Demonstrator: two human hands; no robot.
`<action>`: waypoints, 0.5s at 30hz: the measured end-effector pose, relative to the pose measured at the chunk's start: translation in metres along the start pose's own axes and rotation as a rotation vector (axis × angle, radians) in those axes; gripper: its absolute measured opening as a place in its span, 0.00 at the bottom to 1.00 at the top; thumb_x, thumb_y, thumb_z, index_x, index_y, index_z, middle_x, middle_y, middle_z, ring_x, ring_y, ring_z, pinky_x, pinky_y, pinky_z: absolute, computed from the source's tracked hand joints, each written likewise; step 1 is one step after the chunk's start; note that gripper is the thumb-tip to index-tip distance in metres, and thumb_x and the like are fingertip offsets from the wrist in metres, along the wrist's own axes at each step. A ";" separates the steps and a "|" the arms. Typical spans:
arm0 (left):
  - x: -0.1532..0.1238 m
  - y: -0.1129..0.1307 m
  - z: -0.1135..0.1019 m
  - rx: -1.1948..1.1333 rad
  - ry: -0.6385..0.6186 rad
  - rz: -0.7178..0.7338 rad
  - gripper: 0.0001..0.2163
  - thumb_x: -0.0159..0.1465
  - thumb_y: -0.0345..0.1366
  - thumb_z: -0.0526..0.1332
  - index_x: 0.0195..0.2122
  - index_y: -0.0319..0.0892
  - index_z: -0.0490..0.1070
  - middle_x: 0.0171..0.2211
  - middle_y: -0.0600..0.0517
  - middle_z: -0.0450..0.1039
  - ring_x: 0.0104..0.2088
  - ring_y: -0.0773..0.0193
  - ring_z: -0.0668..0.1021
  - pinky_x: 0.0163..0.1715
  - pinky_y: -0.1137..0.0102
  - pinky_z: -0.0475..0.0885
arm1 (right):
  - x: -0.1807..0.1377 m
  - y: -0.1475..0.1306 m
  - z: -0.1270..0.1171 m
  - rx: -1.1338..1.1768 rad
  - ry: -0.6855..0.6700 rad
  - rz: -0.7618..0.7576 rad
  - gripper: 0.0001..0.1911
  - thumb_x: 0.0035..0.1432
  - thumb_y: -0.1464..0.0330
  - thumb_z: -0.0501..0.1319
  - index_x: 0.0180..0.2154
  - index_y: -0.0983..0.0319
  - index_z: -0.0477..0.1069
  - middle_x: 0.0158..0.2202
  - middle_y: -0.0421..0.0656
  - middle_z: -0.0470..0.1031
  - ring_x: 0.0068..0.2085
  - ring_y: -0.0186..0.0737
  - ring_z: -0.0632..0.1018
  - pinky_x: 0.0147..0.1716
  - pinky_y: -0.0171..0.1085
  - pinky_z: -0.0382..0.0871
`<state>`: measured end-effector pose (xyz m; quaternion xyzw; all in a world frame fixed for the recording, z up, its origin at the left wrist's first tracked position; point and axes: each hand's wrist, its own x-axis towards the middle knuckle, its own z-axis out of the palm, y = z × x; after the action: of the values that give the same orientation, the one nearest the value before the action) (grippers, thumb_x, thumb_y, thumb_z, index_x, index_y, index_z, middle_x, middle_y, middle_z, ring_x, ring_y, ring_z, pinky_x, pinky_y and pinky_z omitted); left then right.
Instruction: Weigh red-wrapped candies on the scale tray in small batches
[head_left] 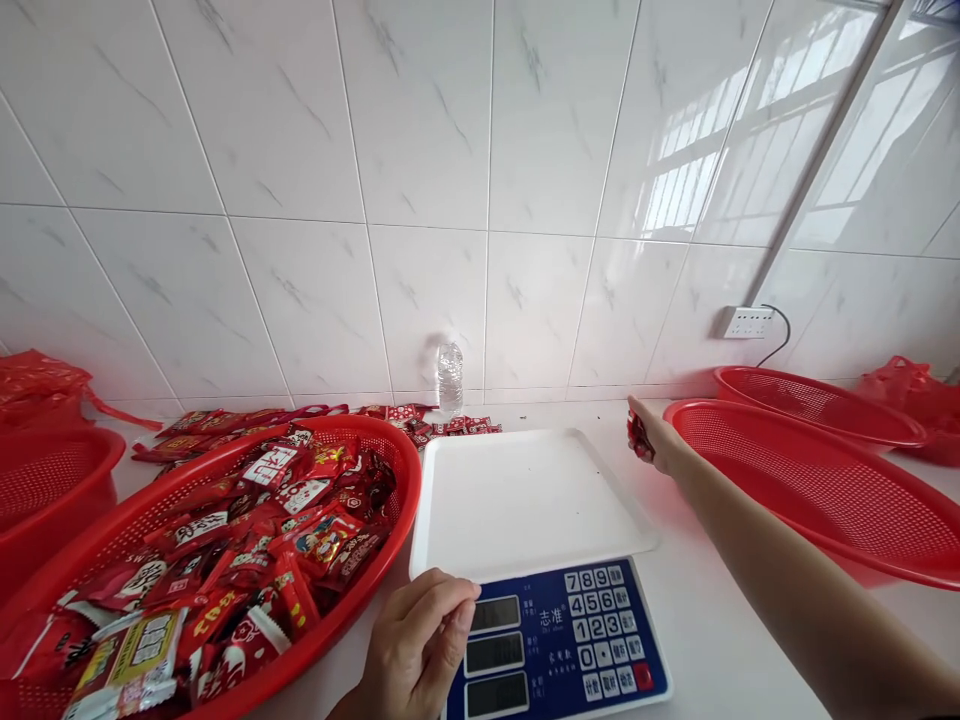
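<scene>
While the right hand (660, 440) has its fingers clamped on a small, dark-red wrapped packet (637, 437) between the scale and the baskets, the left hand (420, 640) curls, thumb and index together, beside the displays of the flat white scale with blue keypad (517, 490). An oval red perforated plastic basket (410, 480) of red-wrapped snacks (255, 550) stands left; the right forearm (772, 550) partly hides another red perforated basket (847, 480).

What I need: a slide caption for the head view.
Left hand at a blue and white electronic scale; right hand holding red packaging near a red oval perforated plastic basket.
</scene>
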<state>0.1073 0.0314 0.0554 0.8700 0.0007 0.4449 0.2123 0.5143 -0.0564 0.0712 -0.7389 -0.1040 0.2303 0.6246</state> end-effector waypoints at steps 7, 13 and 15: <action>0.003 0.002 -0.001 0.069 0.030 -0.005 0.09 0.66 0.26 0.53 0.42 0.44 0.70 0.30 0.54 0.75 0.31 0.70 0.79 0.33 0.80 0.75 | 0.006 0.025 -0.029 0.252 0.179 0.027 0.19 0.64 0.61 0.59 0.53 0.61 0.67 0.52 0.47 0.70 0.47 0.42 0.75 0.45 0.47 0.73; 0.002 -0.002 0.001 0.069 0.009 -0.027 0.09 0.67 0.28 0.54 0.42 0.45 0.70 0.31 0.55 0.76 0.31 0.70 0.79 0.33 0.81 0.75 | -0.002 0.031 -0.060 0.404 0.285 0.011 0.19 0.64 0.60 0.59 0.54 0.61 0.67 0.52 0.47 0.71 0.47 0.42 0.76 0.45 0.47 0.73; -0.001 -0.004 0.003 0.045 0.010 -0.037 0.09 0.67 0.28 0.54 0.43 0.46 0.71 0.32 0.55 0.76 0.32 0.70 0.79 0.33 0.80 0.75 | -0.007 0.030 -0.064 0.433 0.280 0.004 0.19 0.64 0.60 0.59 0.53 0.62 0.67 0.52 0.47 0.71 0.46 0.42 0.76 0.44 0.47 0.73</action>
<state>0.1100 0.0344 0.0519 0.8721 0.0280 0.4452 0.2010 0.5346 -0.1214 0.0504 -0.6127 0.0366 0.1438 0.7763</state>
